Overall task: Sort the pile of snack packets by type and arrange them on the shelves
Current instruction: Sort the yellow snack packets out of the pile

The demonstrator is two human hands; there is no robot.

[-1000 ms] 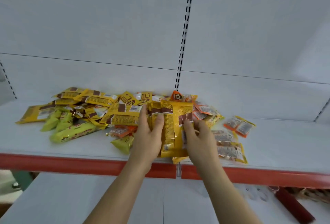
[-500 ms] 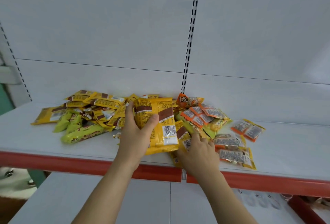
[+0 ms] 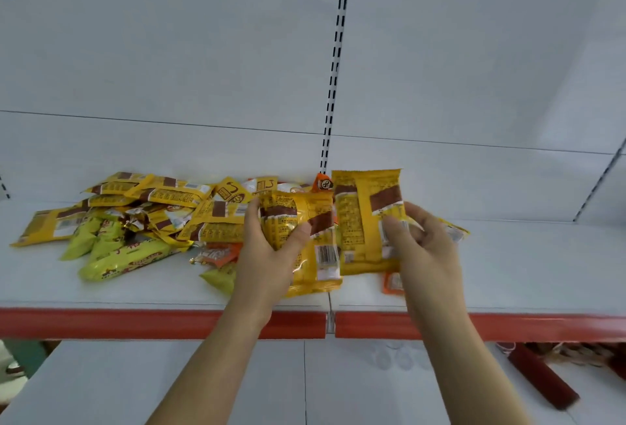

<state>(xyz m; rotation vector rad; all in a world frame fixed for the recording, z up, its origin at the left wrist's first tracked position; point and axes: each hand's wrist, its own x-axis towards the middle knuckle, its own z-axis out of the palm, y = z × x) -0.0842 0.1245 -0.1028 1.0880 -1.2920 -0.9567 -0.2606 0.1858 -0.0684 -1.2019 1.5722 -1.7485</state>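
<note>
Head view: both hands' fingers (image 3: pixel 394 224) clamp yellow packets (image 3: pixel 367 221) above the shelf (image 3: pixel 508 272).

Snack packets (image 3: pixel 142 221) on white shelf (image 3: pixel 525 265)

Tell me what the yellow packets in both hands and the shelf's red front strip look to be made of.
Yellow packets, one in the left hand at and one in the right hand at: likely glossy printed plastic film, judging by shiny glare and crinkles. Red front strip: smooth, slightly glossy, possibly plastic or painted metal; unclear which.
</note>
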